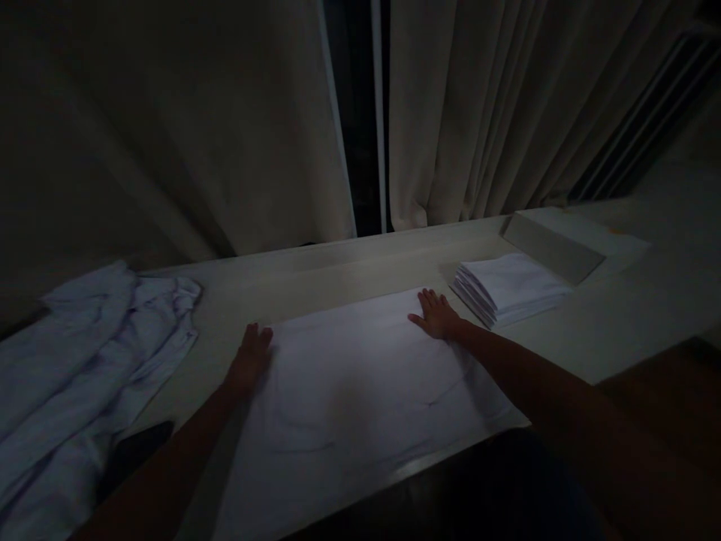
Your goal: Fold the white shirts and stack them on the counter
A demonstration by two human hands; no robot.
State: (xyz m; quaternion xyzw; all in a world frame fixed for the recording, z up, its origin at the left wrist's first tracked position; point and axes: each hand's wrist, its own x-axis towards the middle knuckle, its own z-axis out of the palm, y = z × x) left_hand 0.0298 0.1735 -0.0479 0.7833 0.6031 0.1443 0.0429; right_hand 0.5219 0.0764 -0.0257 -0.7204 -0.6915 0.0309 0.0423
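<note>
A white cloth (360,383) lies spread on the pale counter, faintly creased, its near side reaching the front edge. My right hand (436,315) rests flat near its far right corner with the fingers spread. At the far left corner, my left hand (251,361) touches the cloth's edge; its fingers are dim and foreshortened, but look apart from the thumb. Just right of my right hand sits a stack of folded white cloths (512,285). A loose, rumpled heap of white cloth (101,346) lies to the left.
A pale box or board (555,244) stands behind the folded stack. Beige curtains (478,105) hang along the counter's (225,289) back, with a dark gap between them. A dark flat object (138,451) lies by my left forearm. The room is dim.
</note>
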